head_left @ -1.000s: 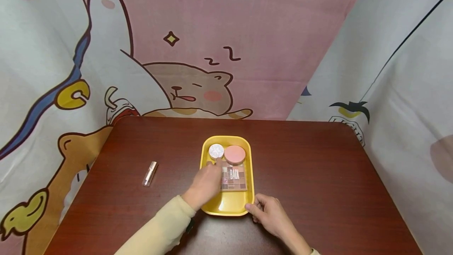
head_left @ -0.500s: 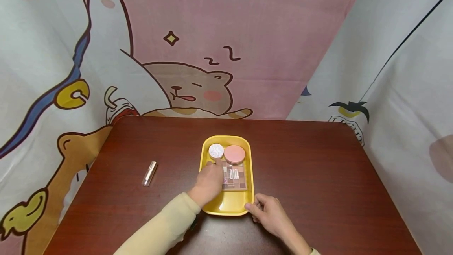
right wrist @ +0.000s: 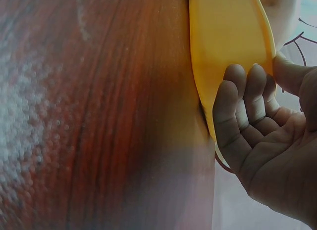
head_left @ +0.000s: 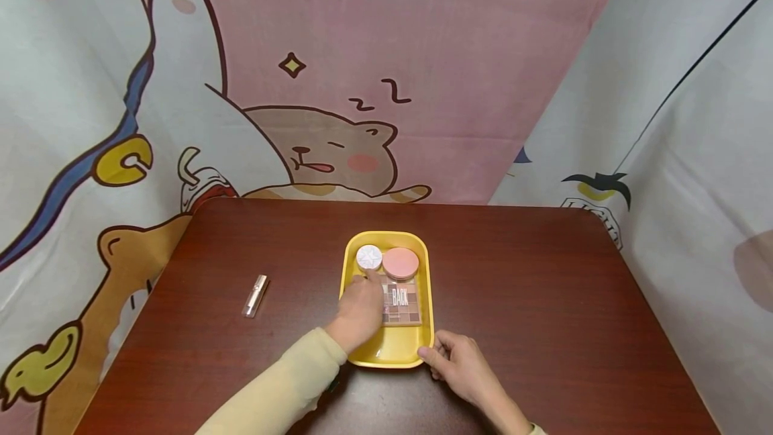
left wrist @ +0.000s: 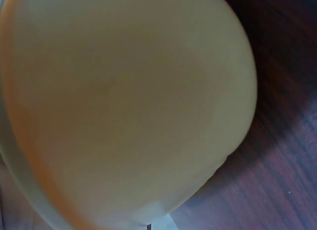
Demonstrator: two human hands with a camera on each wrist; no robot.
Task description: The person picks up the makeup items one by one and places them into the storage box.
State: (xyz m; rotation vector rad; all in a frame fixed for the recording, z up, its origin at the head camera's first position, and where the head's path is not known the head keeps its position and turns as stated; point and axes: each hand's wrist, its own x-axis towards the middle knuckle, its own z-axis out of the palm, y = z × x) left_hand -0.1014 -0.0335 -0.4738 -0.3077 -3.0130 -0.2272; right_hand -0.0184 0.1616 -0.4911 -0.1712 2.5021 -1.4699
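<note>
A yellow tray (head_left: 392, 349) lies lengthwise on the table. In it are a small white round case (head_left: 369, 258), a pink round compact (head_left: 401, 263) and an eyeshadow palette (head_left: 401, 301) marked "BACK". My left hand (head_left: 359, 307) is inside the tray on the left, knuckles up, covering the palette's left edge; its fingertips are just below the white case. Whatever lies under that hand is hidden, and the left wrist view is mostly filled by a pale blurred surface. My right hand (head_left: 461, 364) pinches the tray's near right corner, thumb on the rim, fingers curled against the outer wall.
A slim lipstick-like tube (head_left: 255, 296) lies on the dark wooden table (head_left: 531, 287), left of the tray. Printed cloth (head_left: 459, 72) hangs behind the table's far edge and along both sides.
My left hand has shifted slightly to the right inside the tray and covers more of the palette. My right hand, the tray and the tube have stayed where they were.
</note>
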